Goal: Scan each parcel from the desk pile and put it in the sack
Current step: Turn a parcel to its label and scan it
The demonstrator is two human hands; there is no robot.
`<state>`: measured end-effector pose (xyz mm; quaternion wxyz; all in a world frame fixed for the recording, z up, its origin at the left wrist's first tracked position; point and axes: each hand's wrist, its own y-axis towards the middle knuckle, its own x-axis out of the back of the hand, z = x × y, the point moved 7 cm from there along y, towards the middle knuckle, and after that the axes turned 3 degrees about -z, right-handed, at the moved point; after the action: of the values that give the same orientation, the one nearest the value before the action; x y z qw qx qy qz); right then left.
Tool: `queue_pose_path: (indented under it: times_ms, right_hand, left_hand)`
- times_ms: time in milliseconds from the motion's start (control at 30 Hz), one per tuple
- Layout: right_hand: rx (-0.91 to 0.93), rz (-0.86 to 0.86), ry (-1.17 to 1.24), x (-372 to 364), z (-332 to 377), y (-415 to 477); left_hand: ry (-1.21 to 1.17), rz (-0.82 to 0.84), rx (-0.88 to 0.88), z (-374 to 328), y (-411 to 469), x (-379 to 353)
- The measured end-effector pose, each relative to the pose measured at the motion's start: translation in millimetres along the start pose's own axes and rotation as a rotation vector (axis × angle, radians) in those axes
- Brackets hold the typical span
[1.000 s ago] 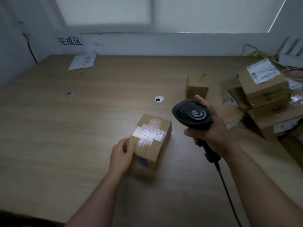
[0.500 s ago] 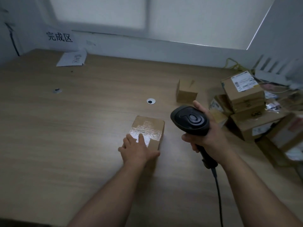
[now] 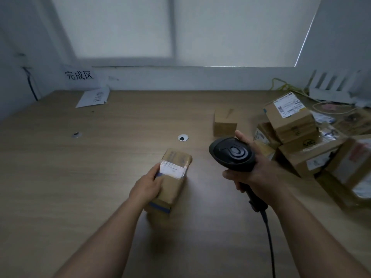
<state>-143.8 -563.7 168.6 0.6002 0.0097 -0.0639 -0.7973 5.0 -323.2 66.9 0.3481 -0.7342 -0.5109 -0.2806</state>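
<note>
Parcel point(image 3: 174, 189) flipped: taped face gone, label point(image 3: 172, 169) now up (lit, blurred), tilted on the desk point(image 3: 80, 177), gripped by my left hand point(image 3: 147, 187). My right hand point(image 3: 261, 175) clutches the scanner point(image 3: 233, 154); scanning looks next, sack not in view.

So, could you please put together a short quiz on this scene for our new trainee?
1. True or false: the right hand grips the black scanner.
2. Where on the desk does the parcel pile sit? A) far left corner B) right side C) front left edge
3. Fill in: the left hand holds a cardboard ____ with a white label.

Key: 1 true. 2 B. 3 parcel.
</note>
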Motion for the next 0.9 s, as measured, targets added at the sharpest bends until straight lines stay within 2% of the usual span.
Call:
queue_pose_path:
  times_ms: [67, 167, 267, 333, 433, 567, 633, 733, 900]
  right_hand:
    - [0.002, 0.008, -0.011, 1.4, 0.5, -0.3]
    - [0.000, 0.009, -0.018, 4.4, 1.3, -0.8]
    - [-0.001, 0.020, -0.015, 6.3, 1.3, -1.6]
    - [-0.002, 0.028, -0.015, 7.4, 1.0, -2.7]
    - [0.006, 0.036, -0.016, 9.4, 1.0, -5.9]
    - [0.016, 0.021, -0.016, 13.8, 0.1, -6.4]
    - [0.026, 0.025, -0.016, 13.3, 0.1, -5.6]
    - [0.020, 0.043, 0.008, 9.5, 1.4, -5.2]
    - [-0.029, 0.130, 0.129, -0.9, 2.9, -6.1]
  left_hand:
    - [0.224, -0.041, 0.017, -1.9, 1.4, 2.6]
    - [0.425, -0.047, 0.052, -10.8, -5.6, 0.4]
    - [0.542, -0.068, 0.042, -28.2, -8.8, -1.4]
    - [0.528, -0.037, 0.081, -32.7, -4.5, -0.6]
    - [0.290, 0.047, 0.181, -22.6, 1.0, 6.9]
    - [-0.431, 0.067, 0.237, -9.3, -6.8, 12.1]
    - [-0.660, 0.028, 0.204, -8.3, -7.9, 14.6]
    - [-0.799, -0.073, 0.125, -10.4, -4.5, 27.1]
    - [-0.830, -0.175, 0.021, -13.3, -1.3, 53.6]
